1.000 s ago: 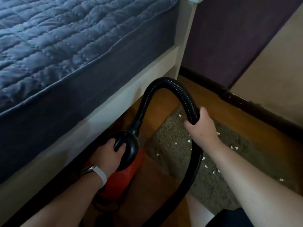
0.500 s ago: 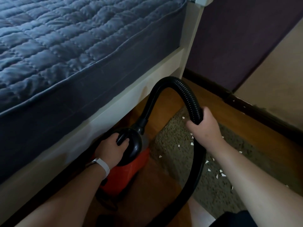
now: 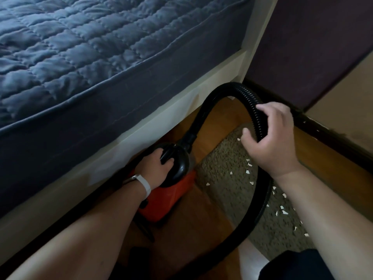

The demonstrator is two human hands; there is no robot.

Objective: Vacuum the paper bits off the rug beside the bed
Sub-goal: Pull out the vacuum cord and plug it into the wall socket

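Where ribbed hose point(image 3: 247, 98) arcs, R hand point(image 3: 272, 142) grips.

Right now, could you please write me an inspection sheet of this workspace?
surface: rug on wooden floor.
job's things: white paper bits scattered on rug; red vacuum on floor beside bed frame; black hose arches up.
clutter: dark shape below vacuum, too dim to identify.
grips: left hand holds vacuum handle; right hand curls round hose.
cables: nothing seen.
surroundings: quilted mattress, dark baseboard.
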